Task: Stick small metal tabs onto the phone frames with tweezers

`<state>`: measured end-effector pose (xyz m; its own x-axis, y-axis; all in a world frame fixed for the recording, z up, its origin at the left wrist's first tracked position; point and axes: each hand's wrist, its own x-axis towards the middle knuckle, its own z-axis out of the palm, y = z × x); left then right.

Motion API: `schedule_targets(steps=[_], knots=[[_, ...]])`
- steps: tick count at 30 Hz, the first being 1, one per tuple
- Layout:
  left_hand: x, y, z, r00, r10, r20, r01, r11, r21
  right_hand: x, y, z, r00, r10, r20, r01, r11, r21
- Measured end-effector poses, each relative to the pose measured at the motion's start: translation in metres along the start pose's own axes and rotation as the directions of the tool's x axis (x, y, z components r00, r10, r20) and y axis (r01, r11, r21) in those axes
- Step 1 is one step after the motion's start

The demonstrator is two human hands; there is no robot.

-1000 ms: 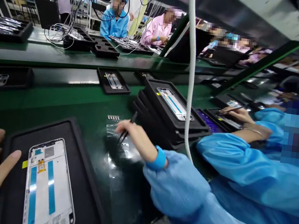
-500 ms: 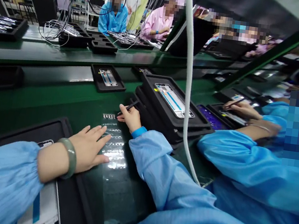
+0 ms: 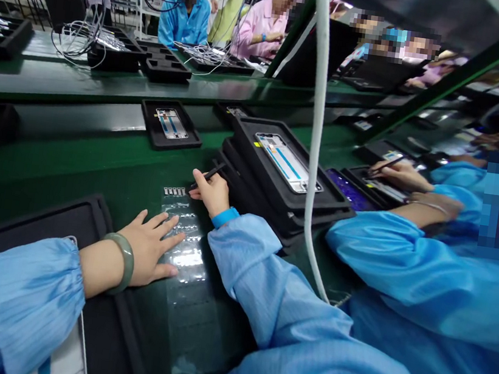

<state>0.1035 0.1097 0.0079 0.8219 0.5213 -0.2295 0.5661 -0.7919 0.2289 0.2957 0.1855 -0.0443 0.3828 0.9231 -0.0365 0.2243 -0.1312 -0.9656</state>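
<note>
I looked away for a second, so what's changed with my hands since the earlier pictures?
Your left hand moved from beside the phone frame onto the clear film strip, and its sleeve now mostly covers that frame. Your right hand moved up to the strip's far end, by the small labels, still holding the black tweezers. The stacked black trays stayed in place.

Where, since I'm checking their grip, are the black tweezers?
In the head view, the tweezers are in the right hand, tips near a row of small parts.
</note>
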Motion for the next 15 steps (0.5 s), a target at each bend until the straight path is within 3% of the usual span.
schedule_targets(steps=[15], knots=[[0.000, 0.005, 0.000, 0.999, 0.014, -0.038, -0.011, 0.997, 0.079, -0.003, -0.004, 0.012, 0.998, -0.010, 0.069, 0.008, 1.000, 0.027]])
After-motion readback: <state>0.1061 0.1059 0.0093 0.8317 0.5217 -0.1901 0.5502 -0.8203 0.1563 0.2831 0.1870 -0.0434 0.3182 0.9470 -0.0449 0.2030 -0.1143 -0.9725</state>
